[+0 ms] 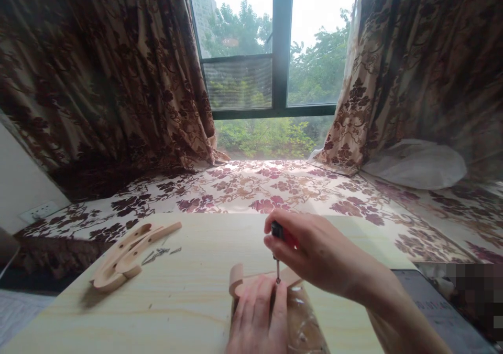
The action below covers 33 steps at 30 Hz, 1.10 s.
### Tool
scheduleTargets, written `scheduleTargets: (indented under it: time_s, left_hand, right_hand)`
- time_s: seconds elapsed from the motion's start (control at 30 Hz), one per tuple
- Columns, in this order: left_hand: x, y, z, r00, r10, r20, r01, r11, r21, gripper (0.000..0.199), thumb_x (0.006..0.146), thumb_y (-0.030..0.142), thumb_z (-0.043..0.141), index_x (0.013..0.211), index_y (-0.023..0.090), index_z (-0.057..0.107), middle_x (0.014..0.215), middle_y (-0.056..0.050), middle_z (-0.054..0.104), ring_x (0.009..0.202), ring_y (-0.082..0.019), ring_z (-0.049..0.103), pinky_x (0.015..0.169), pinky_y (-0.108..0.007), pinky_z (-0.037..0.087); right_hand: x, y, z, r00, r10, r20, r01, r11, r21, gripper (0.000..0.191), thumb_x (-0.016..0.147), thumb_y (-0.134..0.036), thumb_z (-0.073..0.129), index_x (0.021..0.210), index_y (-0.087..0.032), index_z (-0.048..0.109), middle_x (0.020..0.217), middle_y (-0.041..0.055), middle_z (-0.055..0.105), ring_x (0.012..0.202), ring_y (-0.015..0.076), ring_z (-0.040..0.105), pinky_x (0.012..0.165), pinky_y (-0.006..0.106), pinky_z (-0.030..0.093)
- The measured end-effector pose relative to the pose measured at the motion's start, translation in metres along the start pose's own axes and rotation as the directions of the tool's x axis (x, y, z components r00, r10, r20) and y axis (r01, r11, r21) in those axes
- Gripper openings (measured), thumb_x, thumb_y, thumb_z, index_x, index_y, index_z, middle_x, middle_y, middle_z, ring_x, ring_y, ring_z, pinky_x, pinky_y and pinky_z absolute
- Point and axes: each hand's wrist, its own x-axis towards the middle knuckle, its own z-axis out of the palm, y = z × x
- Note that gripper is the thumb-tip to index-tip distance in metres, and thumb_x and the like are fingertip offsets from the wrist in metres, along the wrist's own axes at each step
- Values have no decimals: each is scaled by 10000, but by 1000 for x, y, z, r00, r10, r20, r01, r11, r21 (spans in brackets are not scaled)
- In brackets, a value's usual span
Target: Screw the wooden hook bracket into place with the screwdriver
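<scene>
My right hand (302, 244) is closed round the black and red handle of a screwdriver (277, 230). The screwdriver stands upright, its tip down at a screw between the fingers of my left hand (259, 312). That left hand lies with fingers stretched over a pale curved wooden piece (236, 279), pressing it down on a brown, plastic-wrapped block (304, 320). Much of the wooden piece is hidden under both hands.
At the left of the light wooden table (188, 301) lie more curved wooden pieces (113, 270) beside a small pile of screws (159, 254). A dark-framed device with a screen (436, 307) is at the right. Behind are a floral-covered ledge (251, 186) and a window.
</scene>
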Motion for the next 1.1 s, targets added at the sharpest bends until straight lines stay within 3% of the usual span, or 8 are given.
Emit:
scheduleTargets:
  time_s: [0.1, 0.3, 0.43, 0.53, 0.7, 0.93, 1.1]
  left_hand:
    - [0, -4, -3, 997, 74, 36, -74, 997, 14, 613, 845, 340, 526, 1395, 109, 384, 1309, -157, 565, 1175, -310, 554, 912, -394, 526]
    - [0, -6, -6, 996, 80, 48, -78, 996, -32, 704, 851, 467, 542, 1421, 109, 335, 1319, -168, 553, 1203, -313, 530, 941, -396, 507]
    - [0, -7, -6, 996, 79, 45, -76, 995, -62, 807, 829, 564, 536, 1437, 91, 293, 1334, -180, 535, 1210, -329, 519, 935, -412, 509]
    - [1, -6, -8, 996, 78, 48, -75, 994, -76, 832, 822, 580, 532, 1442, 88, 276, 1338, -183, 529, 1217, -333, 511, 947, -422, 499]
    - [2, -5, -11, 996, 64, 70, -58, 995, -83, 824, 828, 607, 502, 1437, 97, 282, 1356, -184, 510, 1228, -331, 500, 946, -431, 499]
    - [4, -1, -17, 998, 33, 46, -28, 994, -104, 796, 829, 575, 522, 1417, 80, 317, 1342, -201, 511, 1234, -339, 486, 969, -449, 476]
    - [6, 1, -20, 998, 4, 59, 5, 989, -146, 760, 825, 543, 541, 1407, 97, 341, 1359, -188, 495, 1257, -328, 462, 984, -443, 464]
  right_hand:
    - [0, 1, 1, 1000, -16, -2, 16, 1000, -1, 140, 896, -297, 479, 787, -210, 490, 666, -14, 572, 596, 125, 481, 564, 248, 305]
    - [4, 2, 3, 993, 74, -87, -83, 992, -94, 184, 894, -313, 488, 753, -202, 446, 666, 1, 564, 598, 133, 470, 565, 261, 289]
    - [1, -1, 3, 999, -6, -37, 4, 999, -48, 112, 885, -291, 501, 807, -212, 486, 685, -16, 578, 601, 125, 472, 575, 252, 299]
    - [1, -1, 3, 999, -20, -37, 17, 997, -72, 143, 885, -301, 500, 775, -210, 481, 661, -17, 571, 581, 123, 458, 566, 251, 295]
    - [5, 4, 3, 990, 79, -114, -90, 991, -101, 185, 884, -335, 517, 767, -195, 488, 683, 13, 606, 606, 134, 498, 584, 259, 306]
    - [0, -2, -1, 999, -26, -23, 25, 999, -42, 144, 871, -302, 517, 758, -216, 491, 642, -31, 566, 565, 112, 435, 562, 243, 294]
    - [4, 2, 3, 997, 33, -75, -37, 998, -54, 188, 882, -319, 508, 741, -198, 481, 658, -2, 592, 590, 122, 484, 575, 249, 314]
